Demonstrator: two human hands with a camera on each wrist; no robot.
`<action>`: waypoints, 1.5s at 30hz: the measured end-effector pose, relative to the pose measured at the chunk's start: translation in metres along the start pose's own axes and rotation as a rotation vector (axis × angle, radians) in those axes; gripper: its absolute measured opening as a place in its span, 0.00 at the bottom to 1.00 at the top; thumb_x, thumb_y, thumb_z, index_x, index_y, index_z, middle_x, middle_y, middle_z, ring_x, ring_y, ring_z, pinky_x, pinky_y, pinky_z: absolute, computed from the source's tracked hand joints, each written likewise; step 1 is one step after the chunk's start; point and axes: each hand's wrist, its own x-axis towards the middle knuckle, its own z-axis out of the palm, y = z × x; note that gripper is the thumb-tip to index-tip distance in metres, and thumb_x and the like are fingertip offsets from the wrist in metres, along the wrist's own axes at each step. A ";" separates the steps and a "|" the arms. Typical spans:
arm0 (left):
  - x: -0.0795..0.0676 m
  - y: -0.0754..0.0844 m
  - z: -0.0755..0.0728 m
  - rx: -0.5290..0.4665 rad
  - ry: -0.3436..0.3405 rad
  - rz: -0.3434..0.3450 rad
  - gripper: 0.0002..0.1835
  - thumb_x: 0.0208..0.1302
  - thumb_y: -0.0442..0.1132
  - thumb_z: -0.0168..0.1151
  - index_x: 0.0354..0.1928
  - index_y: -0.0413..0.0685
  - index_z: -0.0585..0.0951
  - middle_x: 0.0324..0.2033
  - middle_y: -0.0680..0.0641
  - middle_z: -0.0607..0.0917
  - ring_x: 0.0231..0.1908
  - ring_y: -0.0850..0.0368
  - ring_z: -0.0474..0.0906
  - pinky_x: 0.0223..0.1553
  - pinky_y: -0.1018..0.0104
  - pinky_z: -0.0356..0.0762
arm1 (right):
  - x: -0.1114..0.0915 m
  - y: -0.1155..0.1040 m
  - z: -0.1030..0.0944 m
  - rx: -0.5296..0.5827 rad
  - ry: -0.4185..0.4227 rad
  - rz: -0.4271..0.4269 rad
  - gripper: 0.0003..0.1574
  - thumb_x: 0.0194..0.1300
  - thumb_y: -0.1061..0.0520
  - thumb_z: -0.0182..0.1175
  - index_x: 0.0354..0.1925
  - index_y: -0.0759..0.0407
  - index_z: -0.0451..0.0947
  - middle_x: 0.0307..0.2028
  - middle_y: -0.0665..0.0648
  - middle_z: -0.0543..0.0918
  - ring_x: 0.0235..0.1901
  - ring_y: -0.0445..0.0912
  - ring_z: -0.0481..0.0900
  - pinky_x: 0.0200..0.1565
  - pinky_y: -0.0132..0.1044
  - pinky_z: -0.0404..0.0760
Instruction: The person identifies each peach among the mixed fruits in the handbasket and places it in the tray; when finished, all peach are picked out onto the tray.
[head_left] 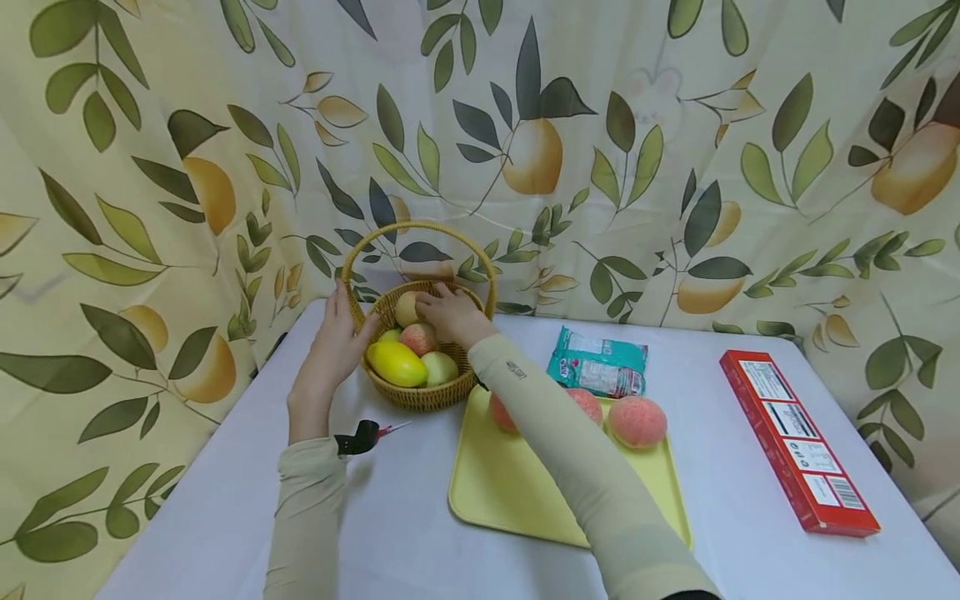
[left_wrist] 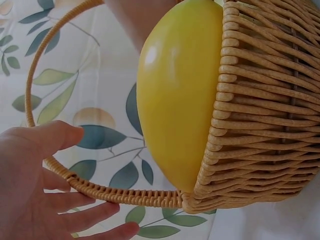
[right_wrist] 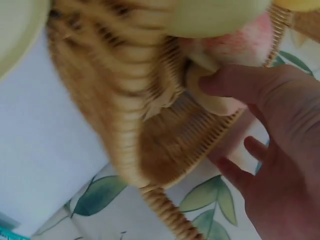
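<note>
A wicker basket (head_left: 420, 397) with a tall handle (left_wrist: 125, 196) holds several fruits. Among them are a glossy yellow mango-like fruit (head_left: 397, 364), a pale green round fruit (head_left: 439, 368), a pink peach (head_left: 419, 338) and a pale yellow fruit (head_left: 407, 309). My left hand (head_left: 336, 348) is at the handle's left side, its thumb and fairly straight fingers on either side of it. My right hand (head_left: 456, 318) reaches inside the basket. In the right wrist view its thumb touches a pale fruit (right_wrist: 200, 90), while the other visible fingers stand apart from it; the index finger is mostly hidden.
A yellow tray (head_left: 510, 508) with pink peaches (head_left: 637, 422) lies under my right forearm. Behind it is a teal snack packet (head_left: 600, 362). A red box (head_left: 798, 442) lies at the right. A patterned curtain (head_left: 600, 167) hangs behind the white table (head_left: 405, 517).
</note>
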 end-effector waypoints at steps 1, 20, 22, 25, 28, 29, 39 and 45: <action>0.000 0.000 0.000 0.004 -0.001 0.003 0.49 0.80 0.60 0.42 0.80 0.48 0.23 0.82 0.35 0.35 0.79 0.27 0.49 0.76 0.31 0.53 | 0.000 0.001 0.001 0.005 0.002 0.006 0.33 0.78 0.53 0.56 0.76 0.44 0.61 0.77 0.50 0.64 0.73 0.54 0.61 0.73 0.51 0.70; 0.000 0.001 -0.001 -0.002 0.004 0.019 0.50 0.79 0.62 0.41 0.81 0.44 0.26 0.82 0.35 0.35 0.78 0.27 0.50 0.76 0.32 0.54 | 0.005 -0.005 -0.005 -0.017 0.013 0.038 0.31 0.80 0.47 0.51 0.77 0.42 0.62 0.75 0.58 0.59 0.72 0.56 0.61 0.71 0.51 0.72; 0.001 0.002 -0.001 -0.004 0.004 0.022 0.50 0.79 0.63 0.41 0.81 0.44 0.26 0.82 0.35 0.35 0.78 0.27 0.50 0.77 0.33 0.53 | 0.000 -0.003 -0.002 0.004 0.000 0.049 0.29 0.81 0.51 0.49 0.75 0.46 0.63 0.77 0.59 0.56 0.71 0.58 0.61 0.69 0.52 0.75; 0.001 0.003 -0.001 -0.014 0.000 0.025 0.50 0.79 0.63 0.41 0.80 0.45 0.25 0.82 0.36 0.34 0.79 0.28 0.48 0.78 0.33 0.52 | -0.002 0.003 0.007 0.017 0.004 0.065 0.29 0.80 0.52 0.50 0.74 0.49 0.61 0.76 0.60 0.56 0.70 0.59 0.62 0.66 0.51 0.76; 0.000 0.003 -0.001 -0.023 -0.002 0.024 0.50 0.79 0.62 0.41 0.80 0.46 0.24 0.82 0.36 0.33 0.79 0.28 0.47 0.78 0.33 0.51 | -0.005 0.009 0.009 0.017 -0.003 0.100 0.29 0.79 0.53 0.51 0.74 0.49 0.61 0.70 0.62 0.60 0.67 0.59 0.64 0.65 0.51 0.73; 0.000 0.003 0.000 -0.026 -0.003 0.020 0.50 0.79 0.62 0.41 0.80 0.46 0.24 0.82 0.37 0.32 0.80 0.28 0.47 0.78 0.33 0.51 | -0.006 0.009 0.009 0.030 -0.010 0.117 0.30 0.79 0.53 0.50 0.75 0.48 0.61 0.68 0.62 0.61 0.67 0.59 0.64 0.65 0.51 0.72; -0.001 0.002 0.001 -0.017 -0.015 0.012 0.50 0.80 0.62 0.40 0.80 0.45 0.23 0.82 0.36 0.32 0.79 0.28 0.47 0.77 0.31 0.51 | -0.024 0.012 0.014 0.140 -0.089 0.150 0.50 0.66 0.52 0.66 0.78 0.50 0.54 0.72 0.69 0.64 0.67 0.64 0.71 0.69 0.54 0.74; -0.004 0.003 -0.001 -0.024 -0.006 0.012 0.49 0.80 0.61 0.41 0.80 0.46 0.23 0.82 0.36 0.33 0.79 0.27 0.46 0.76 0.30 0.51 | -0.058 0.008 0.001 0.255 0.018 0.103 0.48 0.58 0.52 0.72 0.70 0.55 0.60 0.68 0.65 0.68 0.63 0.64 0.75 0.64 0.56 0.79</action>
